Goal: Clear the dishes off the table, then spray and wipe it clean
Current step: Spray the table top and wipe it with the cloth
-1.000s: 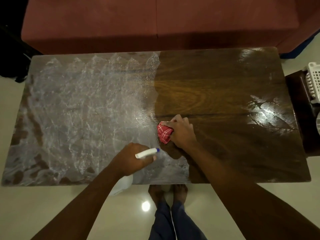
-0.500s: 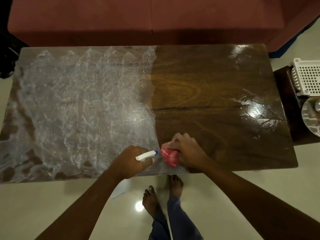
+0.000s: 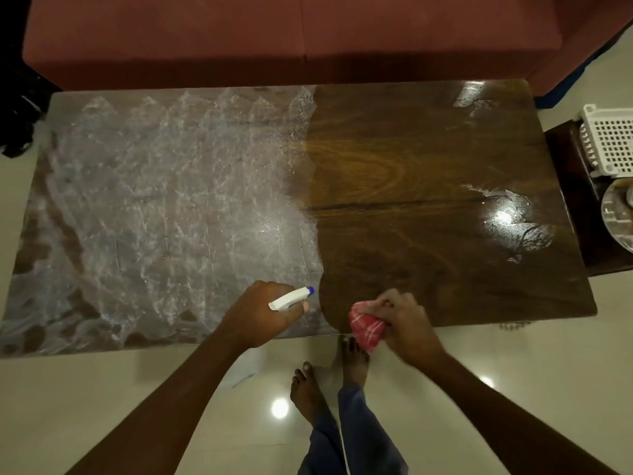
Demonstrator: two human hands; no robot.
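The desk (image 3: 428, 186) now shows dark, wiped wood ahead of the right hand (image 3: 407, 323), while foam remains ahead of the left hand (image 3: 260, 317). The red cloth (image 3: 367, 329), clenched in the right fingers, has slid back to the near edge, ending a stroke. The left fingers grasp the spray bottle (image 3: 289, 299).

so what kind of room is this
Most likely a living room in a home. A low wooden table stands right in front of a reddish sofa on a glossy tiled floor, and the person wiping it is barefoot.
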